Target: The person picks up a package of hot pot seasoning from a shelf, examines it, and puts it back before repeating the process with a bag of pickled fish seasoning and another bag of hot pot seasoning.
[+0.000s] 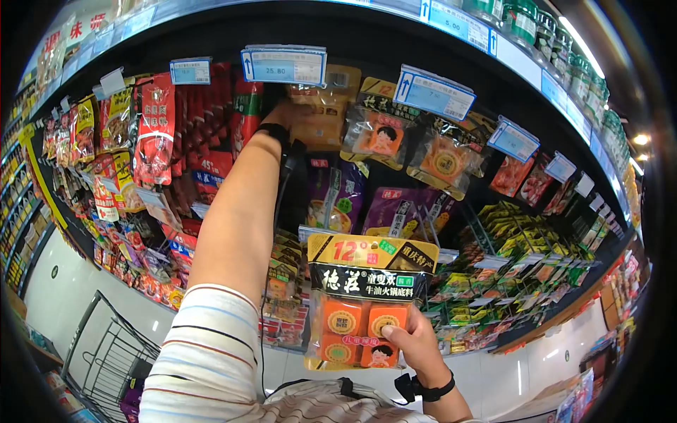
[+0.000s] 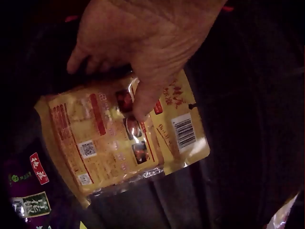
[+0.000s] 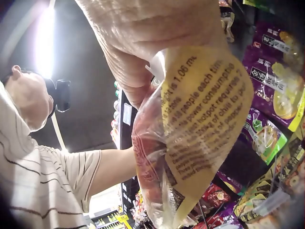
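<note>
A gold-topped packet [image 1: 370, 299] marked "12°", its black label above orange blocks in a clear window, is held upright before the lower rack, pinched by the shopper's right hand [image 1: 417, 344], thumb across the front. The left hand [image 2: 147, 43] reaches into the display, thumb against a yellow packet [image 2: 109, 138] with barcode and photos; whether its fingers close on it cannot be told. A price tag [image 1: 284, 65] overhangs that spot, and the left forearm [image 1: 236, 218] crosses the rack beside red packets [image 1: 155, 127]. Purple packets [image 1: 334, 197] hang below; a shopping cart [image 1: 106, 359] stands at left.
</note>
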{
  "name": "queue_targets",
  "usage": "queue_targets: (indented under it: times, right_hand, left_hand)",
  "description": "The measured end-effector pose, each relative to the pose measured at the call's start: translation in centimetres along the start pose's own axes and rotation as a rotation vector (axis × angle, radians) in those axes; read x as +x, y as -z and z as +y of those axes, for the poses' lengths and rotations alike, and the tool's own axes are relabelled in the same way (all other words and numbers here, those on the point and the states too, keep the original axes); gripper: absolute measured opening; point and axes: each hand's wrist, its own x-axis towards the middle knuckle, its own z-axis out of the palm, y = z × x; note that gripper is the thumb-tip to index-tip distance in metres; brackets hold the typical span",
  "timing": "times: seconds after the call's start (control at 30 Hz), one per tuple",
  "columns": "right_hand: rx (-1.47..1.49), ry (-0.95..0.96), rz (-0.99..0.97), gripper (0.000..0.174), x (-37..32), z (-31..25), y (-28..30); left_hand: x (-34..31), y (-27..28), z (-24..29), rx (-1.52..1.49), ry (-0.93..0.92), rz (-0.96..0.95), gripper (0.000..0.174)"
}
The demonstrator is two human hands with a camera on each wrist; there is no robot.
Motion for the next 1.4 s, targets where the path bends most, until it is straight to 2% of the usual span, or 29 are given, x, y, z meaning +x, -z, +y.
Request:
queue_targets:
  times: [0.07,0.17,0.3,0.37,0.47,0.67,0.77,0.97,1.07,1.17,1.4]
  right_hand:
    - [-0.007,-0.01,0.007,0.054,0.0,0.1,-0.2]
    - [-0.003,-0.014,0.007,0.054,0.1,0.3,-0.1]
    - [0.03,0.003,-0.011,0.055,0.1,0.0,-0.8]
    - [0.043,0.009,-0.021,0.056,0.2,-0.1,-0.9]
    - [0.057,0.012,-0.031,0.056,0.2,0.3,-0.7]
    - [0.073,0.018,-0.064,0.056,0.2,0.6,-0.6]
    - [0.088,0.026,-0.073,0.055,0.0,0.4,-0.8]
    - [0.11,0.034,-0.105,0.054,-0.2,0.8,-0.6]
    - [0.115,0.036,-0.12,0.054,-0.3,0.6,-0.8]
    - [0.108,0.045,-0.141,0.055,-0.4,0.6,-0.9]
    - [0.085,0.068,-0.183,0.053,-0.7,1.5,-0.1]
  left_hand:
    - [1.1,0.6,-1.8,-0.121,-0.042,-0.019,0.034]
    - [-1.6,-1.2,0.3,0.153,-0.112,0.161,0.035]
    - [0.7,1.4,-1.5,0.17,-0.029,0.055,0.049]
    - [0.2,1.9,-1.6,0.052,-0.055,-0.029,0.049]
    - [-2.6,0.9,0.6,0.064,-0.069,-0.027,0.051]
    - [-2.9,0.6,1.1,0.119,0.023,0.01,0.051]
    - [-4.6,0.1,1.8,-0.002,-0.105,-0.05,0.044]
    - [-5.6,0.1,3.2,0.017,-0.055,-0.038,0.029]
    - [-5.6,0.2,3.4,0.016,0.015,0.007,0.042]
    - [-6.9,-0.7,3.2,-0.127,-0.037,0.025,0.045]
    - [-9.5,-0.7,4.7,-0.108,-0.09,0.036,0.039]
